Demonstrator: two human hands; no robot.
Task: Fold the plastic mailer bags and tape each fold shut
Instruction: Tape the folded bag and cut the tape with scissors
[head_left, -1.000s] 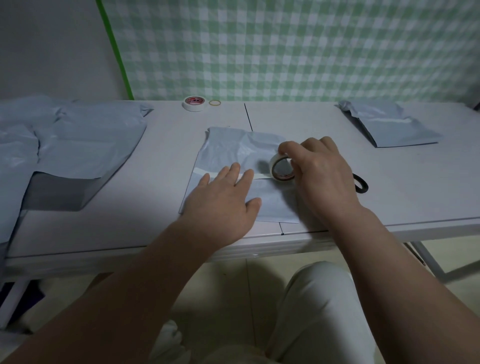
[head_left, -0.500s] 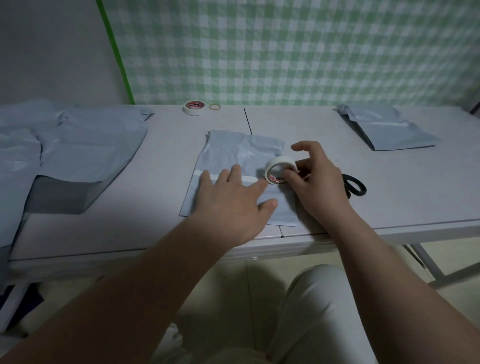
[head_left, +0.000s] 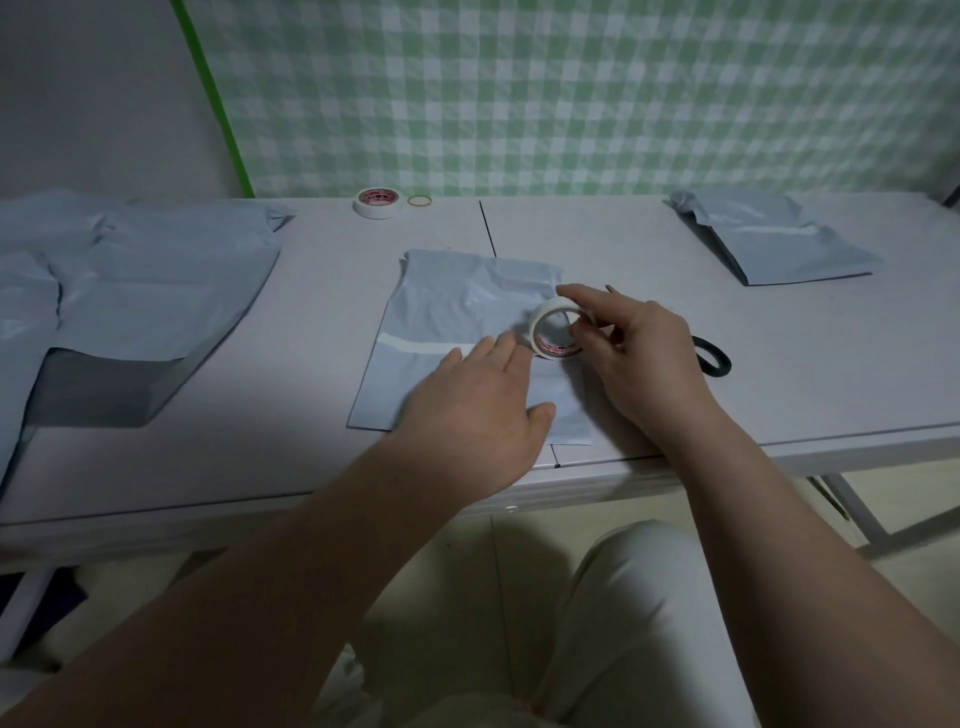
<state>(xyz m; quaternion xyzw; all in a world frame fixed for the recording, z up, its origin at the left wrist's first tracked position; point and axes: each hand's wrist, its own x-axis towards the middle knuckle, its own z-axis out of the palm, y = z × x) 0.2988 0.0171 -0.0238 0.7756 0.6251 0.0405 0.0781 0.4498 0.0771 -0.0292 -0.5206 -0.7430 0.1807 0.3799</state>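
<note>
Item 1: grey mailer bag (head_left: 457, 312), folded, table (head_left: 311, 395) centre. Left hand (head_left: 478, 410) flat, fingers spread, pressing it. Right hand (head_left: 639, 353) pinching tape roll (head_left: 553, 335) upright above the fold; red core print unreadable.

Your mailer bag (head_left: 457, 306): pale grey-blue. Tape roll (head_left: 553, 335): white, red print. Surface (head_left: 649, 249): white. Backdrop (head_left: 571, 93): green-white check.
</note>
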